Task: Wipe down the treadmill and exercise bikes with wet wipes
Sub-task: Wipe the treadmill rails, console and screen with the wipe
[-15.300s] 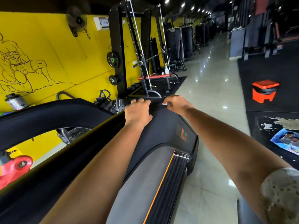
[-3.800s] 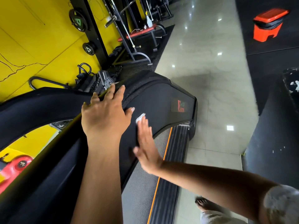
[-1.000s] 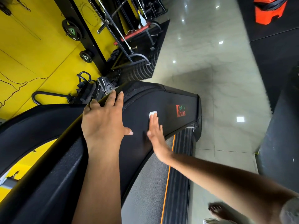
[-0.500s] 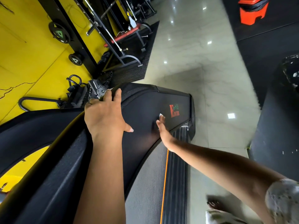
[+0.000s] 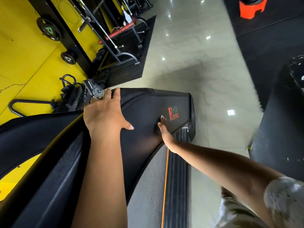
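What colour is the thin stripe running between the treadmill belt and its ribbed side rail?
The stripe is orange; the head view, the only one, shows it clearly.

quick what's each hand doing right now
Left hand: open, resting flat on the treadmill hood.
Right hand: open, straight fingers pressing a small wipe onto the hood.

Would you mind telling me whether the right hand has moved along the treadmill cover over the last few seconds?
Yes. The right hand, pressing the wipe, has slid closer to the red logo on the treadmill cover.
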{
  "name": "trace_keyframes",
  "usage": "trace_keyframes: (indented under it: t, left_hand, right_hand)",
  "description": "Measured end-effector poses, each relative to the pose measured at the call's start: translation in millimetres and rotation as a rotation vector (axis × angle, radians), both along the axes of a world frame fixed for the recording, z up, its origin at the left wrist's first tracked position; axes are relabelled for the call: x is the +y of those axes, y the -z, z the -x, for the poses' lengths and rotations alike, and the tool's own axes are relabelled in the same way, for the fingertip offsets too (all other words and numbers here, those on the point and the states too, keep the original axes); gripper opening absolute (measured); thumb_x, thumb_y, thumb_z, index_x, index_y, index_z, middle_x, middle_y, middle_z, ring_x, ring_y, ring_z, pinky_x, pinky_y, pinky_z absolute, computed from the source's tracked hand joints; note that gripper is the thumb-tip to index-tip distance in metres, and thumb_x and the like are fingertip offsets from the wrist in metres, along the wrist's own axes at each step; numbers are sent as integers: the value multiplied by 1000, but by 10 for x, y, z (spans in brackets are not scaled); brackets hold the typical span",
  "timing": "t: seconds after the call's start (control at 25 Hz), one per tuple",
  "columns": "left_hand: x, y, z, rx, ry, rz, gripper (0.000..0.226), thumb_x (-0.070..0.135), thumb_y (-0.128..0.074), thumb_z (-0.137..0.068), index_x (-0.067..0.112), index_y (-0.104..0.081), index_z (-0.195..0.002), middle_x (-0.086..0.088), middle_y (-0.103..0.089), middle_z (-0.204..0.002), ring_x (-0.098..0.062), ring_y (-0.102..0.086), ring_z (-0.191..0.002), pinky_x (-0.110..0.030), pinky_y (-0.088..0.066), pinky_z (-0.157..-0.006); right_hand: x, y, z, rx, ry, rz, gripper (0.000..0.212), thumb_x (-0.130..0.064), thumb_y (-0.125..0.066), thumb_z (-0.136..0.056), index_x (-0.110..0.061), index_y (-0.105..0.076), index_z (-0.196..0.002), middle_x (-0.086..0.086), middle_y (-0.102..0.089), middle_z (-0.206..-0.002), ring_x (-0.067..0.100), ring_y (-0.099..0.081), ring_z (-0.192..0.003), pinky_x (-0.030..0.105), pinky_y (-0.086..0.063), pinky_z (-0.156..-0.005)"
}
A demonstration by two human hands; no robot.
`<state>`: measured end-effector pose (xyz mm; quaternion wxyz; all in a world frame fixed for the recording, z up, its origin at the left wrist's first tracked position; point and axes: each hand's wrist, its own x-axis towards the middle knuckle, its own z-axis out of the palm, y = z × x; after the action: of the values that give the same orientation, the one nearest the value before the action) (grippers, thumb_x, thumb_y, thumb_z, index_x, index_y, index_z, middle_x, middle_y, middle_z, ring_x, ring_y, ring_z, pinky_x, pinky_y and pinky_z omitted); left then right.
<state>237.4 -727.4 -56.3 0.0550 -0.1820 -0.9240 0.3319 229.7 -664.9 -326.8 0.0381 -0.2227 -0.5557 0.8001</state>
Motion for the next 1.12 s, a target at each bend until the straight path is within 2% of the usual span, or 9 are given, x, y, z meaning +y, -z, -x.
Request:
trace_keyframes:
  t: [0.16,0.32,0.44,0.56,0.64,0.76,0.92,1.04,1.12]
  left_hand:
    - [125,-14,114,-70,-22,-32,127,71,-77,-63,34,1,-156,10,-3,-165,-32,-36,-139,-38,-42,-96]
    - [232,-68,239,-172,-76,-70,123,62,-80,-67,41,4,-155,14,0,-164,-32,-25,-146,-43,-40,-103]
    - [242,-84,271,-194,-79,-72,126,60,-82,-65,42,5,-154,15,0,-163,-32,-22,-147,-45,-40,-102]
    - [226,-69,263,-192,-67,-72,126,60,-82,-66,42,5,-154,14,1,-164,-33,-19,-147,-46,-39,-104]
    - [218,-61,265,-191,-63,-70,125,60,-81,-66,42,7,-154,14,3,-164,-33,-18,-148,-46,-39,-106]
    - [211,-47,267,-190,-63,-68,123,60,-80,-69,42,8,-154,14,5,-164,-34,-21,-147,-44,-39,-105]
    - [225,-43,277,-194,-69,-74,123,60,-80,-69,42,8,-154,14,6,-164,-33,-21,-146,-44,-38,-105]
    - [221,-32,276,-202,-69,-69,123,60,-79,-70,41,9,-154,14,6,-164,-33,-22,-145,-43,-39,-104]
    - [218,-25,273,-202,-66,-72,123,60,-79,-70,41,10,-153,14,6,-164,-33,-21,-146,-43,-39,-104]
  right_hand:
    - [-36,-379,-111,221,-63,-215,75,-50,-26,-90,-23,8,-151,-3,10,-161,2,12,-142,37,12,-118]
    - [-272,-32,-537,448,-214,-447,71,-73,-18,-88,-42,11,-145,-12,17,-158,6,16,-146,28,17,-116]
    - [-6,134,-310,249,-204,-308,59,-46,-25,-93,-48,12,-138,-19,18,-152,8,13,-146,50,7,-119]
    - [386,-77,155,40,-116,-173,60,-46,-31,-101,-36,-1,-151,-12,1,-160,12,0,-148,47,-5,-121]
    - [478,-361,303,117,-94,-213,70,-61,-26,-94,-33,0,-153,-12,6,-160,6,7,-147,43,4,-121]
    - [195,-690,106,289,-77,-382,75,-49,-24,-89,-24,8,-152,-7,17,-159,3,20,-143,35,13,-119]
    - [-64,-547,-169,537,-49,-521,67,-50,-23,-95,-26,3,-152,-7,10,-160,10,12,-147,29,11,-118]
    - [282,-435,180,276,-35,-371,74,-66,-17,-91,-30,5,-151,-18,10,-156,1,12,-144,36,14,-118]
    - [400,-530,292,156,-46,-243,72,-50,-19,-89,-25,5,-152,-15,9,-157,-3,12,-141,41,12,-119]
